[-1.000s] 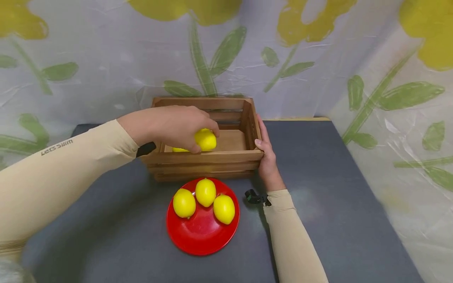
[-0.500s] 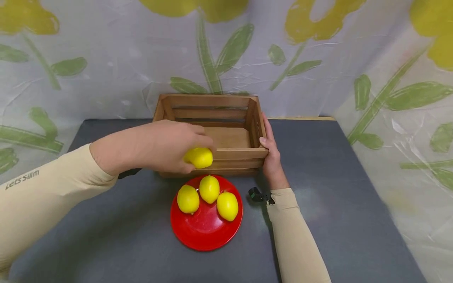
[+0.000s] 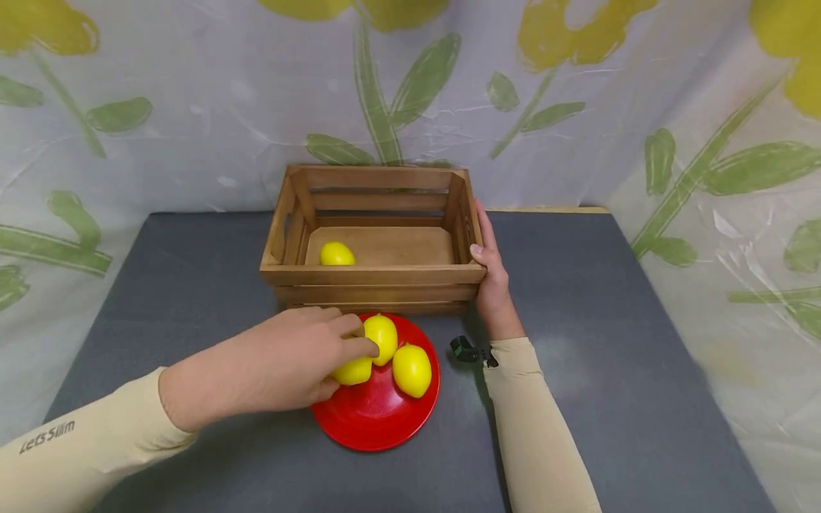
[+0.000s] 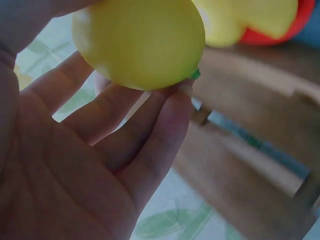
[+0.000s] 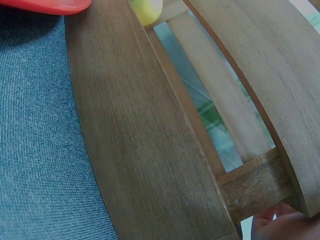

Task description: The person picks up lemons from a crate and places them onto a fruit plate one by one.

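A yellow lemon (image 3: 354, 371) is in my left hand (image 3: 276, 362), gripped between thumb and fingers over the left part of the red plate (image 3: 377, 432). In the left wrist view the lemon (image 4: 140, 42) shows its green tip against the fingertips. Two other lemons, one at the back (image 3: 383, 339) and one at the right (image 3: 412, 370), rest on the plate; the hand hides the plate's left side. My right hand (image 3: 494, 285) grips the right end of the slatted wooden crate (image 3: 378, 274), thumb on its rim. One lemon (image 3: 336, 254) lies inside the crate at the left.
The crate stands behind the plate on a dark grey-blue table (image 3: 609, 356). A curtain (image 3: 224, 107) with painted flowers hangs along the back and right side. A black wrist camera (image 3: 471, 352) sits at the right wrist.
My left hand has lifted a lemon out of the crate and brought it toward me, down over the plate. The right hand keeps holding the crate's right end.
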`<action>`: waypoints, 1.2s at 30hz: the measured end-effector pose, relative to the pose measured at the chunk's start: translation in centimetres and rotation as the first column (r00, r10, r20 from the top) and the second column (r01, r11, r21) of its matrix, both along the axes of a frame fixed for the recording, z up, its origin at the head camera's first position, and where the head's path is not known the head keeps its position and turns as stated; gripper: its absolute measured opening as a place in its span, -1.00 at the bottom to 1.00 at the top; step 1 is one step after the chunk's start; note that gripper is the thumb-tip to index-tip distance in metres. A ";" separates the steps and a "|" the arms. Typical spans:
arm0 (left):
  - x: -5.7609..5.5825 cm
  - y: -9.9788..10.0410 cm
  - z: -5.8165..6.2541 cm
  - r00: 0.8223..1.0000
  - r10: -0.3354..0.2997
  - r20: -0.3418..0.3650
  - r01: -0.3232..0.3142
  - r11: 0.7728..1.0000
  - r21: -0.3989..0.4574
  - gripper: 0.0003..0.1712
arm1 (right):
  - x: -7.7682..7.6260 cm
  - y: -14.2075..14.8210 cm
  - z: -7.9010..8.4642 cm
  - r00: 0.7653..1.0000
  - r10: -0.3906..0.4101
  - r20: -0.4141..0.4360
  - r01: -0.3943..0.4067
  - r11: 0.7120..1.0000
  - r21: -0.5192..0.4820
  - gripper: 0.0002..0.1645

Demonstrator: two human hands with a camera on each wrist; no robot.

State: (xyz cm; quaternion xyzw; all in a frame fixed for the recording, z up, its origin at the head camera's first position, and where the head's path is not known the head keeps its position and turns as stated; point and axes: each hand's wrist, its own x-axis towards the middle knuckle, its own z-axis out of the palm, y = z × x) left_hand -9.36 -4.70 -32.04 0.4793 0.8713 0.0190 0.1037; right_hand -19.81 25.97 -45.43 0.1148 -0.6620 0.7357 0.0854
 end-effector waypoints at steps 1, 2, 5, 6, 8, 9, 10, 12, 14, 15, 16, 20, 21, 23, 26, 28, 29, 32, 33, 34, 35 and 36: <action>0.4 -0.1 -0.5 1.000 -0.002 -0.001 0.002 1.000 0.014 -0.34 | 0.0 0.0 0.0 1.000 0.002 -0.004 -0.002 1.000 0.000 -0.02; 0.7 -0.2 -1.0 1.000 -0.003 -0.001 0.003 1.000 0.025 -0.34 | -0.1 0.0 0.0 1.000 0.003 -0.006 -0.003 1.000 0.002 -0.02; 1.7 -0.3 -2.3 1.000 -0.006 0.003 0.006 0.999 0.053 -0.33 | -0.1 -0.1 0.0 1.000 -0.003 -0.009 0.003 1.000 -0.005 -0.01; 1.9 -0.3 -2.7 1.000 -0.009 0.003 0.009 0.998 0.054 -0.32 | -0.1 -0.1 0.0 1.000 -0.006 -0.005 0.006 1.000 -0.010 0.00; 2.4 -0.2 -3.3 1.000 -0.018 -0.004 0.018 0.998 0.059 -0.34 | -0.1 0.0 0.0 1.000 -0.013 0.000 0.013 1.000 -0.018 0.00; 2.6 -0.2 -3.6 1.000 -0.023 -0.010 0.023 0.998 0.064 -0.36 | -0.1 0.0 0.0 1.000 -0.015 0.003 0.016 1.000 -0.023 0.00; 2.7 -0.2 -3.9 1.000 -0.027 -0.017 0.028 0.997 0.068 -0.37 | -0.1 0.0 0.0 1.000 -0.017 0.006 0.017 1.000 -0.025 -0.01; 3.0 -0.2 -4.4 0.999 -0.038 -0.030 0.039 0.997 0.069 -0.39 | -0.1 0.0 0.1 1.000 -0.015 0.008 0.015 1.000 -0.026 -0.02; 3.3 -0.1 -4.9 0.998 -0.045 -0.036 0.047 0.997 0.068 -0.43 | 0.0 0.0 0.1 1.000 -0.008 0.007 0.009 1.000 -0.026 -0.02; 3.5 -0.1 -5.1 0.998 -0.050 -0.036 0.052 0.997 0.064 -0.43 | 0.0 0.0 0.1 1.000 -0.005 0.006 0.006 1.000 -0.025 -0.02; 3.6 -0.2 -5.3 0.998 -0.054 -0.036 0.056 0.997 0.062 -0.45 | 0.0 -0.1 0.1 1.000 -0.003 0.004 0.003 1.000 -0.023 -0.02; 3.9 -0.1 -6.1 0.998 -0.065 -0.027 0.066 0.997 0.047 -0.45 | 0.0 -0.1 0.0 1.000 0.000 0.002 0.000 1.000 -0.015 -0.02; 3.9 -0.1 -6.2 0.997 -0.067 -0.024 0.068 0.997 0.043 -0.45 | 0.0 -0.1 0.0 1.000 -0.001 0.004 0.001 1.000 -0.011 -0.02; 4.0 0.1 -6.4 0.998 -0.066 -0.009 0.066 0.997 0.026 -0.43 | 0.0 0.0 0.1 1.000 -0.004 0.008 0.004 1.000 -0.004 -0.02; 4.1 0.2 -6.7 0.998 -0.070 0.004 0.070 0.998 0.005 -0.41 | 0.0 -0.1 0.0 1.000 -0.005 0.011 0.005 1.000 0.000 -0.03; 4.2 0.3 -6.8 0.998 -0.070 0.009 0.070 0.998 -0.005 -0.40 | 0.0 -0.2 0.0 1.000 -0.004 0.009 0.004 1.000 -0.001 -0.03; 4.2 0.3 -7.0 0.997 -0.073 0.007 0.073 0.997 -0.010 -0.38 | 0.0 -0.2 0.0 1.000 -0.002 0.007 0.002 1.000 -0.003 -0.03; 4.3 0.3 -7.3 0.996 -0.087 -0.009 0.087 0.996 -0.020 -0.37 | 0.0 -0.2 0.0 1.000 -0.004 0.005 0.004 1.000 -0.001 -0.04; 4.3 0.3 -7.4 0.996 -0.092 -0.015 0.092 0.996 -0.022 -0.36 | 0.0 -0.2 0.1 1.000 -0.004 0.004 0.004 1.000 -0.002 -0.04; 4.3 0.3 -7.4 0.995 -0.096 -0.022 0.095 0.995 -0.024 -0.36 | 0.0 -0.1 0.1 1.000 -0.004 0.001 0.004 1.000 -0.001 -0.04; 4.3 0.3 -7.5 0.994 -0.100 -0.032 0.100 0.995 -0.024 -0.36 | 0.0 -0.1 0.1 1.000 -0.004 -0.002 0.004 1.000 -0.001 -0.04; 4.3 0.3 -7.6 0.994 -0.103 -0.040 0.102 0.995 -0.022 -0.37 | 0.0 -0.1 0.1 1.000 -0.005 -0.004 0.005 1.000 -0.002 -0.03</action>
